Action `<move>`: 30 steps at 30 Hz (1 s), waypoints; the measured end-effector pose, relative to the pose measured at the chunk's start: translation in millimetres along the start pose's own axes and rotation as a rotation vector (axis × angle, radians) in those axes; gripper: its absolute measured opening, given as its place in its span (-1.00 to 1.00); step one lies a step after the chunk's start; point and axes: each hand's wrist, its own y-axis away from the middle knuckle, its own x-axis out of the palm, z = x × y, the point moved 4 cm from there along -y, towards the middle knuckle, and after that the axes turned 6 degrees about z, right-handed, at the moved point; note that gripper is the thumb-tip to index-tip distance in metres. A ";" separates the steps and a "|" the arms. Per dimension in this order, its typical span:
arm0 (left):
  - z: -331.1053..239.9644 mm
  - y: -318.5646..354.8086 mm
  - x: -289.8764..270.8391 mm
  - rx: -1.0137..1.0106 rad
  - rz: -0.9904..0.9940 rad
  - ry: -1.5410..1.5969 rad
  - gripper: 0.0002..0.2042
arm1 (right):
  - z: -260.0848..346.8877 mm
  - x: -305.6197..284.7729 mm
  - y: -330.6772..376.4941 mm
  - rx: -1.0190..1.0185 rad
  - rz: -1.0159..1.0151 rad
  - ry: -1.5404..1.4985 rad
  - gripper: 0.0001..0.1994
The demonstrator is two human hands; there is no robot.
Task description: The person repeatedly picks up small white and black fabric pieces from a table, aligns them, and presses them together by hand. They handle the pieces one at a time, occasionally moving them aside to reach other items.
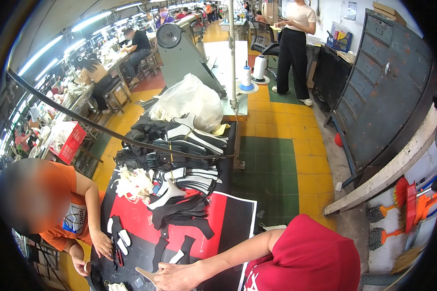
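Observation:
My right hand [175, 277] reaches in from the right, its fingers closed on a tan, flared flat piece [146, 274] above the dark table. My left hand is out of view. Just beyond my right hand lie black strips [159, 252] and a black strip with a white part [182, 250]. Farther up are loose black cut pieces [184, 208], a cream heap of fabric strips [133, 183] and stacked black-and-white pieces [194, 177]. To the left, another person's hand [102, 244] rests by black-and-white pieces [123, 238] and a small red-handled tool [120, 257].
A cable [97, 127] hangs across the view above the piles. Behind them stand a clear plastic bag [189, 102], a grey machine [184, 58] and thread cones [246, 77]. A grey metal cabinet [374, 82] and brooms [403, 194] line the right. A person in orange [77, 194] is at the left.

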 end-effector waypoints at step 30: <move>38.3 66.5 -84.9 -0.476 -0.431 0.778 -0.78 | -3.5 -74.8 19.5 0.203 0.308 -0.825 -0.85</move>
